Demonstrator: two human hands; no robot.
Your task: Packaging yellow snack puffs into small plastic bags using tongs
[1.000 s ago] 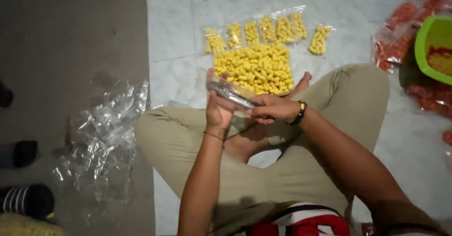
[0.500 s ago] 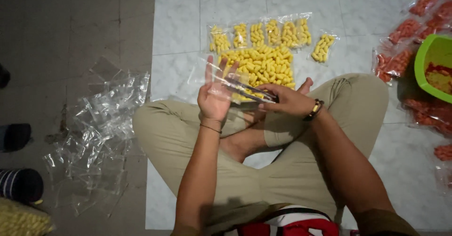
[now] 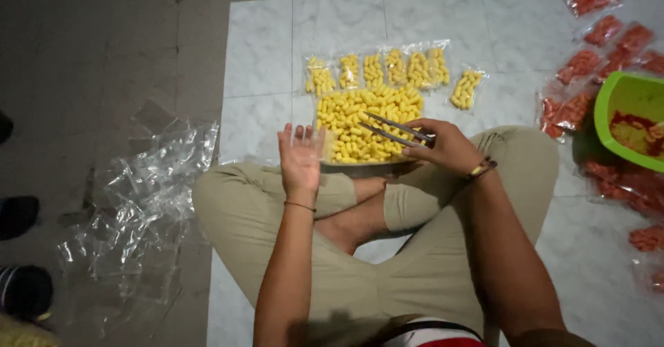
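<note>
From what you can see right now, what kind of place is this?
Probably a home floor used for hand-packing snacks. The person sits cross-legged on pale marble-like tiles, with a heap of loose yellow snacks, a row of filled small bags and a pile of empty clear bags beside them.

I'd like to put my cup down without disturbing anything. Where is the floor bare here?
Bare marble lies beyond the row of small yellow packets, and between that row and the red packets. It is crowded on the dark floor at the empty clear bags, and around the green bowl.
</note>
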